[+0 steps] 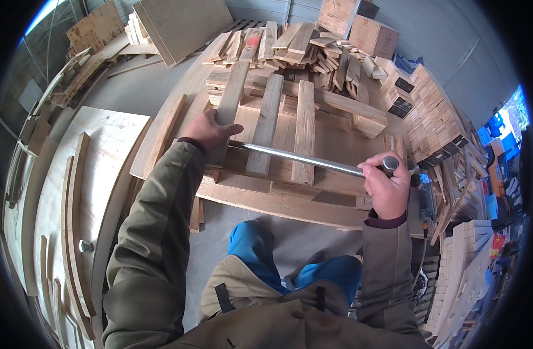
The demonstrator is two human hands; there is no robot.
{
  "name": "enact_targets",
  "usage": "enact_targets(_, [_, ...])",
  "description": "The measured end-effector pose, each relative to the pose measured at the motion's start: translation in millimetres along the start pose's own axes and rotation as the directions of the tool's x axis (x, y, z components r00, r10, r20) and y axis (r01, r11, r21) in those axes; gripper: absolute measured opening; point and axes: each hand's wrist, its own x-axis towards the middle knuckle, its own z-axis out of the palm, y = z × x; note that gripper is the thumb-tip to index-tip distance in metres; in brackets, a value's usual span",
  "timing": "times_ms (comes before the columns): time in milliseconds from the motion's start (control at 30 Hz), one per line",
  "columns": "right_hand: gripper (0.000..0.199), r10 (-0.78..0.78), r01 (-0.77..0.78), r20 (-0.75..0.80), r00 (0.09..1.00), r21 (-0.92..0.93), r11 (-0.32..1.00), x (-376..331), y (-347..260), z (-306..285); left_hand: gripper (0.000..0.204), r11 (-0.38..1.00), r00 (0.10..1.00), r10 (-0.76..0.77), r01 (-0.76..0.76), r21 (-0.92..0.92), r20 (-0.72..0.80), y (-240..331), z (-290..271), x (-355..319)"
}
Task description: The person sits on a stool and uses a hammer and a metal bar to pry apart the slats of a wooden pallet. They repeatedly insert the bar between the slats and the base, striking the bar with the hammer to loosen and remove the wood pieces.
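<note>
My left hand [211, 131] is closed around the edge of a wooden board [232, 99], with the thumb lying across its top. My right hand [387, 183] grips one end of a long shiny metal bar [301, 159]; a round-ended metal piece [390, 164] sticks up out of that fist. The bar slants leftward over the middle board [266, 116] and the right board [304, 131]. Its far end reaches the left board beside my left hand, where the tip is hard to make out. These boards lie across the beams of a wooden pallet frame [278, 203].
Loose boards [295, 43] are heaped behind the frame. Neatly stacked wood blocks [432, 107] stand at right, near a cardboard box [372, 36]. On the left, a pale panel [112, 134] carries long wood strips [74, 215]. A leaning sheet [182, 23] stands at back left.
</note>
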Motion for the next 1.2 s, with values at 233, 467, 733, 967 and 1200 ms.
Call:
enact_targets(233, [0.008,0.049,-0.044,-0.037,0.998,0.117,0.992,1,25,-4,0.075,0.996,0.995,-0.086,0.087,-0.028,0.044,-14,5,18])
enact_targets(467, [0.009,0.013,-0.013,0.011,1.0,0.033,0.999,8,6,2,0.081,0.989,0.989,-0.125,0.118,0.089,0.085,-13,4,22])
enact_targets(733, [0.008,-0.313,0.34,0.143,0.939,-0.251,0.906,2,-33,17,0.078,0.994,0.996,-0.09,0.088,0.06,0.025,-8,5,17])
enact_targets(967, [0.008,0.114,-0.114,0.001,0.993,0.032,0.993,8,15,11,0.076,0.995,0.995,-0.096,0.095,0.023,0.018,-7,2,15])
enact_targets(1200, [0.013,0.255,-0.205,-0.101,0.962,0.356,0.912,-17,78,6,0.063,0.982,0.986,-0.098,0.073,-0.176,-0.136,-11,1,11])
